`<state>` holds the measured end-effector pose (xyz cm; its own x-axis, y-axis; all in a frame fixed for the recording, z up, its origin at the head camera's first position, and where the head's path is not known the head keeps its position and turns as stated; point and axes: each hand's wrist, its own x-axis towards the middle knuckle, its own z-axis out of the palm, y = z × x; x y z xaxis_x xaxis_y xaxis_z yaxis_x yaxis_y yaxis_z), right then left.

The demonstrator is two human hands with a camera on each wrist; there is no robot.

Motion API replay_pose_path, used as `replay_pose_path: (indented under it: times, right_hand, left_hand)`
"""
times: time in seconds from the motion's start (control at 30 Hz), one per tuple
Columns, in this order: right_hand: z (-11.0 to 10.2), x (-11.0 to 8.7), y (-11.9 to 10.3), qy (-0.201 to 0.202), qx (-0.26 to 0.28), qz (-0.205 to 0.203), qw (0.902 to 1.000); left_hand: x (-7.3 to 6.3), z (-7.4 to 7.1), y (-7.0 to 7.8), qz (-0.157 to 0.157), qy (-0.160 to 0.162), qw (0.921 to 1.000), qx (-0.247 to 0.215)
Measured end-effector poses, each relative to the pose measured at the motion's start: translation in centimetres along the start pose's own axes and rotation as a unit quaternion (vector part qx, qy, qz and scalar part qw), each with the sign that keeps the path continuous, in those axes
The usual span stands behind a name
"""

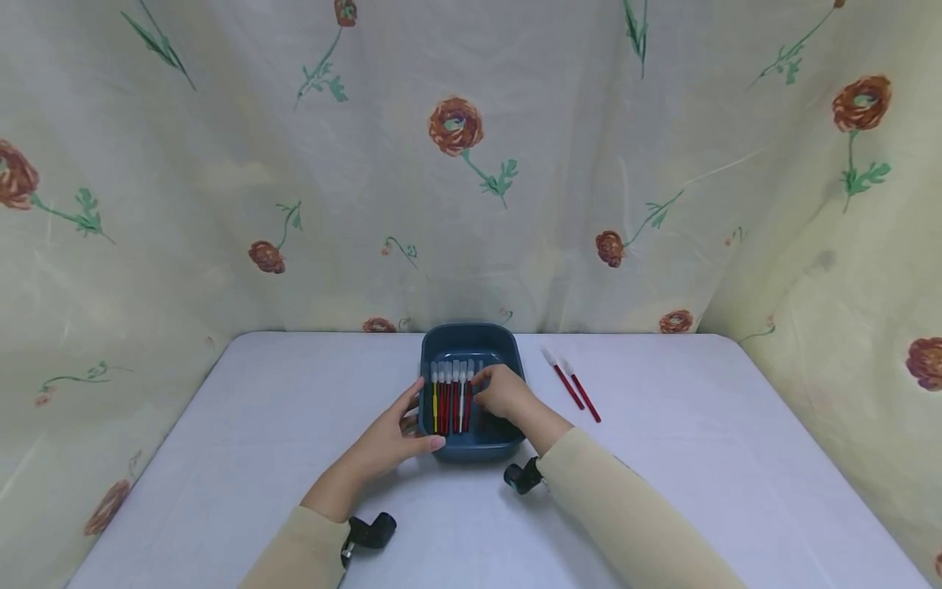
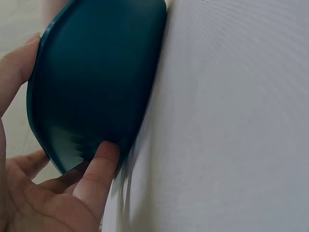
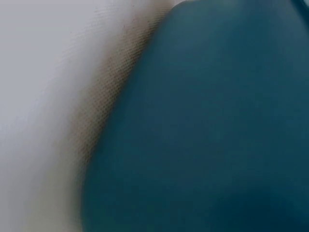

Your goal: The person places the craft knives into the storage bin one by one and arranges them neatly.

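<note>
A dark blue tray (image 1: 474, 452) stands on the table, holding a row of slim capped pens (image 1: 455, 397), mostly red, with one yellow and one whitish, their pale caps pointing away from me. My left hand (image 1: 393, 429) grips the tray's left side, its thumb by the near corner and its fingers along the outer wall. In the left wrist view, fingertips (image 2: 110, 150) press on the tray wall (image 2: 96, 72). My right hand (image 1: 504, 393) reaches inside at the row's right end, curled fingers pinching a pen whose pale tip (image 1: 481, 366) shows beyond them; its body is hidden.
Two more red pens (image 1: 581, 393) with pale caps lie side by side on the white tabletop (image 1: 662, 458), right of the tray. A flowered curtain (image 1: 552, 245) hangs behind the table's far edge. The tray's outer wall (image 3: 203, 121) fills most of the right wrist view.
</note>
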<state>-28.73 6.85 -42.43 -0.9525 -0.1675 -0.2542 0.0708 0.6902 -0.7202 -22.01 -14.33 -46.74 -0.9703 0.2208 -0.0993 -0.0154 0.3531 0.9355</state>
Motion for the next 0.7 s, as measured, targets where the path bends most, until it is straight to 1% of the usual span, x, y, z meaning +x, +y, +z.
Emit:
replay_pose_path:
  times: [0.23,0.47,0.7]
  right_hand:
    - [-0.7,-0.8,-0.1,-0.014,0.040,-0.022,0.9989]
    - [-1.7,-1.5,-0.4,-0.005,0.049,-0.034,0.9982]
    - [-2.8,-2.0,-0.4,0.000,0.054,-0.043,0.9976]
  left_hand:
    - [0.0,0.1,0.0,0.004,0.000,1.0000,-0.003]
    - [-0.1,0.0,0.1,-0.007,0.000,0.9999,-0.009]
    - [0.0,0.1,0.2,-0.002,0.002,1.0000,-0.006]
